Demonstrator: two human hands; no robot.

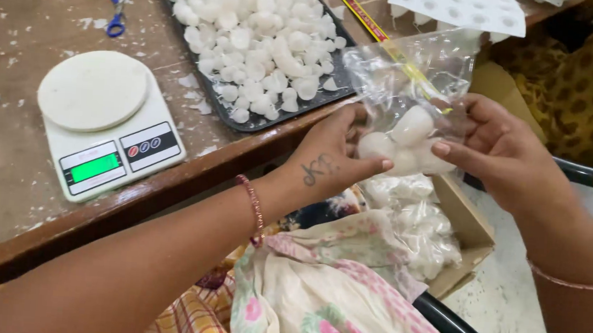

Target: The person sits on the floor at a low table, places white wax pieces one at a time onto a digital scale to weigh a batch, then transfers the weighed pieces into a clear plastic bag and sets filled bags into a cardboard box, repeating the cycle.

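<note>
The clear plastic bag (410, 98) with several white egg-shaped pieces in its bottom is held up just off the near edge of the wooden table (8, 169), between both hands. The left hand (327, 163) closes thumb and fingers around the bag's lower left; the right hand (496, 148) pinches its right side. This looks like the packing step, possibly closing the mouth, though glare hides it. A black tray of white pieces (263, 41) lies far, a white digital scale (107, 124) left.
</note>
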